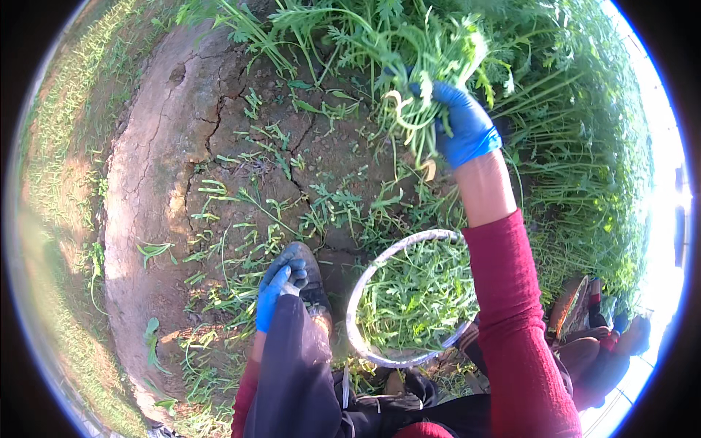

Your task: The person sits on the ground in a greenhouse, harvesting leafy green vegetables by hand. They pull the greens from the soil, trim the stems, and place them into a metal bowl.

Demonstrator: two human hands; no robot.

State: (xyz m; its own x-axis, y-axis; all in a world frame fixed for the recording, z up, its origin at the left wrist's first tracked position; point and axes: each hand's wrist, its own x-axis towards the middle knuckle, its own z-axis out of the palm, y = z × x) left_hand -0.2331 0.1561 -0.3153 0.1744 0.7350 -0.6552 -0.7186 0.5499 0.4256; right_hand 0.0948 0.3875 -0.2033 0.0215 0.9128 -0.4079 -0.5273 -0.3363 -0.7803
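Observation:
My right hand (pixel 464 125), in a blue glove, grips a loose bunch of leafy green stems (pixel 424 112) at the edge of the standing crop. A few pale, yellowed stems hang from the bunch. My left hand (pixel 272 293), also in a blue glove, rests beside my bent knee, above my dark shoe (pixel 313 276). Its fingers are curled, and whether anything lies inside them is hidden. Between my legs and right forearm stands a round, white-rimmed tub (pixel 358 298) holding cut feathery greens (pixel 419 295). My right sleeve covers part of its right side.
Dense standing greens (pixel 580 153) fill the top and right. Cut stubble and loose leaves (pixel 263 219) litter the cracked soil (pixel 148 148). At the lower right another person (pixel 594 356) crouches beside a second container (pixel 569 309). Sparse short growth (pixel 60 219) lines the far left.

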